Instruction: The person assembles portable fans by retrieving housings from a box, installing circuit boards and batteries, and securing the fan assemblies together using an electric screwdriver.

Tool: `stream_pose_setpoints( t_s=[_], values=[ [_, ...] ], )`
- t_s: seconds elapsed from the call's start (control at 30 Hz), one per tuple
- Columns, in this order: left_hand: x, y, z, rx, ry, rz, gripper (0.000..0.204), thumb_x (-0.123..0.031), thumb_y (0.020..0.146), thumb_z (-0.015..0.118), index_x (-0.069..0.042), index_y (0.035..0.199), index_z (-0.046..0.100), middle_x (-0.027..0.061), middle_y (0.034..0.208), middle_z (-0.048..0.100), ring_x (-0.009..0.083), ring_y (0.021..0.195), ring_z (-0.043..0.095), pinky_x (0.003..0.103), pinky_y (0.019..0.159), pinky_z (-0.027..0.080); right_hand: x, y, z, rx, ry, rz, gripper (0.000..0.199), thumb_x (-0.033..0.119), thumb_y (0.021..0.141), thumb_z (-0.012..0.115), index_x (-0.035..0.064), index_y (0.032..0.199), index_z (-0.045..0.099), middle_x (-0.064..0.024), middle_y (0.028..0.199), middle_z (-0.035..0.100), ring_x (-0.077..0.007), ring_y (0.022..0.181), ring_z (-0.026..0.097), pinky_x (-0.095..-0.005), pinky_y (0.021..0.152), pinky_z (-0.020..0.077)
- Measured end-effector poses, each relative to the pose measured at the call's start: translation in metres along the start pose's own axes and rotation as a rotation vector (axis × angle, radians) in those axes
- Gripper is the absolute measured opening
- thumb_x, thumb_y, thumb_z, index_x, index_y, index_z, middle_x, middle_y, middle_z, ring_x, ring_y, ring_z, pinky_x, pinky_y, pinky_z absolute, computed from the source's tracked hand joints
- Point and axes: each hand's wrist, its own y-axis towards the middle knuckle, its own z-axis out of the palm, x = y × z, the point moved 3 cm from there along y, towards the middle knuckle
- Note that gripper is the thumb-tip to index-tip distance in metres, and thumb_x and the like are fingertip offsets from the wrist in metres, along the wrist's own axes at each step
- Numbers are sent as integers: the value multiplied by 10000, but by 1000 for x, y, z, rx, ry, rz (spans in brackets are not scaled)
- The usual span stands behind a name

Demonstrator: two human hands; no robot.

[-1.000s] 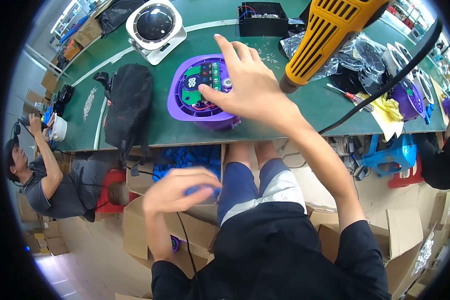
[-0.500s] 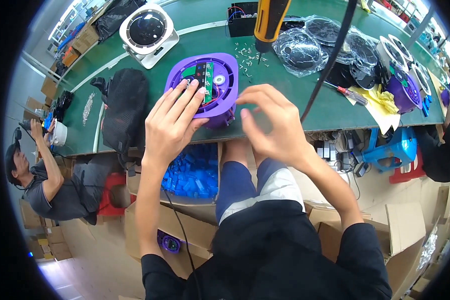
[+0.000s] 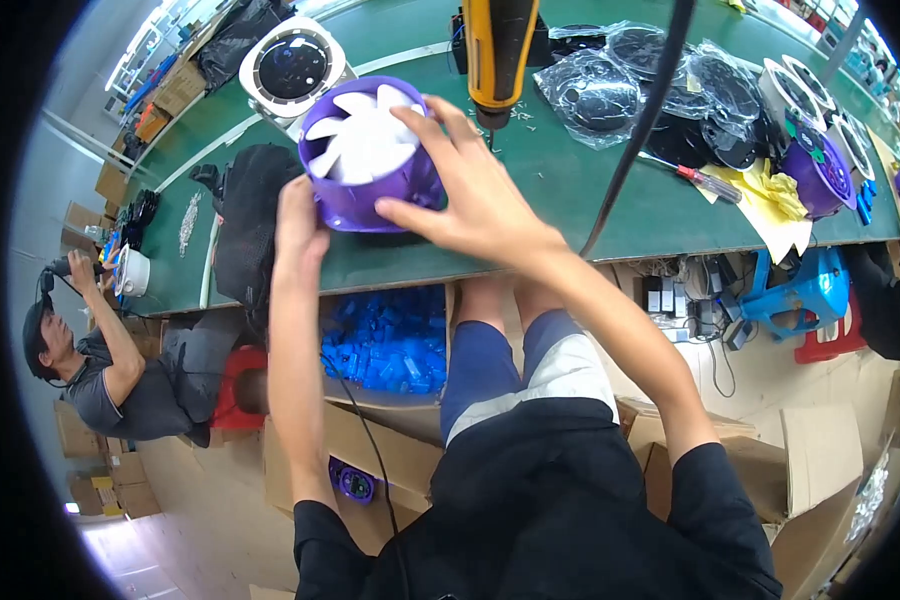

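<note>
A purple round fan housing is tilted above the green bench, and a white bladed fan wheel shows inside its opening. My left hand grips the lower left edge of the housing, its fingertips partly hidden and blurred. My right hand is around the right side, with fingers over the rim and the thumb against the purple wall. Just right of the housing hangs a yellow and black electric screwdriver, bit pointing down over small loose screws.
A white fan unit and a black bag lie to the left. Clear-wrapped black discs, a hand screwdriver and another purple housing are at right. Blue parts fill a box below. Co-workers sit at both sides.
The purple housing has been lifted and turned over from its circuit-board side, so the white fan wheel now shows. It has moved left, and my right hand has come onto it.
</note>
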Motion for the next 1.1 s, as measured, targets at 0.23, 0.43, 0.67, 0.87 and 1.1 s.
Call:
stream_pose_setpoints(
  t_s=[0.23, 0.43, 0.67, 0.87, 1.1],
  values=[
    [37, 28, 13, 98, -221, -80, 265, -99, 1035, 441, 47, 1143, 633, 128, 1074, 699, 185, 955, 690, 347, 857, 583, -6, 36, 4, -110, -40, 10, 830, 462, 745, 849, 145, 1431, 504, -300, 1488, 399, -490, 1354, 439, -514, 1106, 422],
    [19, -29, -17, 76, -215, 26, 443, -212, 1004, 601, -2, 1389, 537, 115, 1331, 626, 214, 1194, 628, 385, 1007, 532, 4, 1, -4, 8, 22, -306, 774, 371, 783, 801, 185, 1462, 480, -302, 1482, 388, -494, 1334, 432, -518, 1096, 428],
    [21, -40, -37, 177, -11, -89, 441, -84, 1050, 465, 22, 1475, 409, 126, 1286, 620, 182, 1124, 633, 325, 981, 519, -2, -33, 3, 64, 2, -47, 726, 236, 829, 769, 68, 1463, 456, -281, 1463, 433, -433, 1269, 527, -446, 1000, 521],
    [-11, -41, -44, 54, 679, 419, 405, -102, 1029, 527, 51, 1404, 510, 184, 1309, 628, 220, 1216, 597, 330, 1054, 450, 10, -47, -71, -426, -11, -53, 425, 3, 804, 704, -42, 1211, 590, -194, 1216, 605, -292, 1002, 636, -350, 734, 566],
    [-53, -40, 20, 174, 849, 922, 430, -201, 1001, 594, -52, 1403, 563, 170, 1407, 587, 305, 1318, 545, 399, 1119, 401, 1, 39, -74, -420, 391, -68, 547, 226, 877, 803, -11, 1280, 519, -106, 1139, 642, -177, 977, 648, -290, 739, 545]
  ],
)
